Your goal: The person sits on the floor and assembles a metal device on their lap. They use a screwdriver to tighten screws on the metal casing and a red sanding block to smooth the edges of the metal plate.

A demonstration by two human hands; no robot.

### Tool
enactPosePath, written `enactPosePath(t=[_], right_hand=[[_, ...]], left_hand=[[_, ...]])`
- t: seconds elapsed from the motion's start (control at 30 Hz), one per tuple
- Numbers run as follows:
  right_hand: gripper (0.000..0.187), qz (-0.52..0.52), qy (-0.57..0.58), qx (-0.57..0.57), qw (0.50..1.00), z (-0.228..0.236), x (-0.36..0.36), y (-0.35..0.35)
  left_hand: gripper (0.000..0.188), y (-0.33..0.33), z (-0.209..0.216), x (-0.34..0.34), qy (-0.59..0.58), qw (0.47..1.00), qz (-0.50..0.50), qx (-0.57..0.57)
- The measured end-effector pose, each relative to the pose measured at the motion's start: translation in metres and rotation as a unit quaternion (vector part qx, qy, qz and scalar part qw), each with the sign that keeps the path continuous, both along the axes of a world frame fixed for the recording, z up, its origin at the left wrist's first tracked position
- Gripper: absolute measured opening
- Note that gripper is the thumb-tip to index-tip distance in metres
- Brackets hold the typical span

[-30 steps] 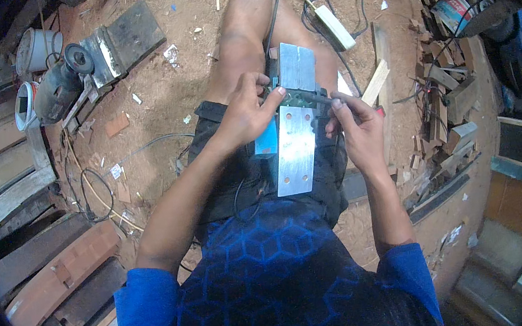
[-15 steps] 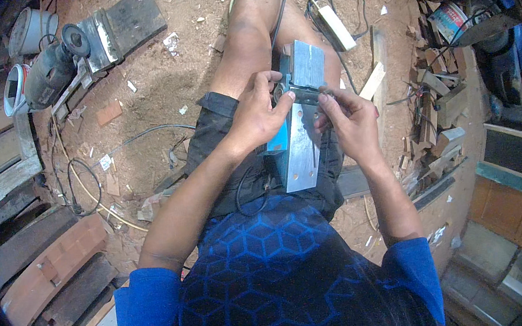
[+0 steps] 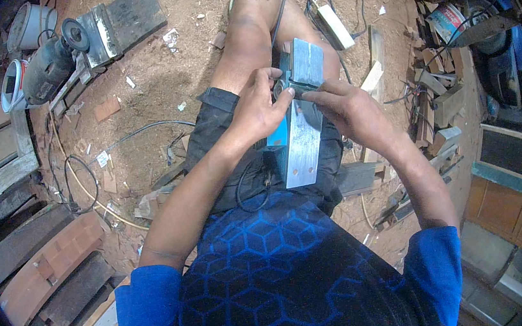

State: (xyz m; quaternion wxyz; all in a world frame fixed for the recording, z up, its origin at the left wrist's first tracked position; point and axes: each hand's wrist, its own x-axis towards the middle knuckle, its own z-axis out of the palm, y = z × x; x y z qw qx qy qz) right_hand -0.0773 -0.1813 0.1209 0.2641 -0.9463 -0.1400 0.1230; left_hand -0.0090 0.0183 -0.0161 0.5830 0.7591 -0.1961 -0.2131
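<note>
An electric hand planer (image 3: pixel 303 151) with a blue body lies sole up across my lap, its two bright metal sole plates facing me. My left hand (image 3: pixel 259 110) grips its left side, with the thumb at the dark cutter gap between the plates and the index finger bent above it. From the right, my right hand (image 3: pixel 353 112) reaches over the sole with the fingers closed together and their tips at the same gap. Whatever small part those fingertips pinch or press is hidden.
An angle grinder (image 3: pixel 47 70) rests at the upper left beside white buckets (image 3: pixel 32 27). A white power strip (image 3: pixel 335 27) and tangled cables lie beyond my leg. Wood offcuts (image 3: pixel 446 106) pile up on the right, and curved wooden pieces (image 3: pixel 54 267) are stacked on the left.
My right hand has turned and come left over the planer, its fingers now covering part of the sole by the cutter gap. The left hand keeps nearly the same hold.
</note>
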Motion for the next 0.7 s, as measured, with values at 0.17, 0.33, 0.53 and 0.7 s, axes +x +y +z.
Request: enactPosePath(t=[0.17,0.33,0.53,0.7], right_hand=[[0.042,0.089,-0.042,-0.045,0.994,0.01,0.011,-0.003],[0.032,-0.044,-0.015,0.041,0.998,0.0,-0.002,0.005],[0.028,-0.159,-0.011,0.105,0.982,0.005,-0.01,0.003],[0.029,-0.364,0.051,0.211,0.906,-0.007,-0.028,-0.017]], left_hand=[[0.054,-0.001,-0.006,0.0,-0.003,1.0,0.006,-0.007],[0.054,-0.001,-0.004,-0.001,-0.008,1.0,0.004,-0.006],[0.056,0.001,0.003,-0.001,0.006,1.0,0.008,-0.003],[0.075,-0.009,0.019,0.001,-0.021,0.997,0.045,0.061]])
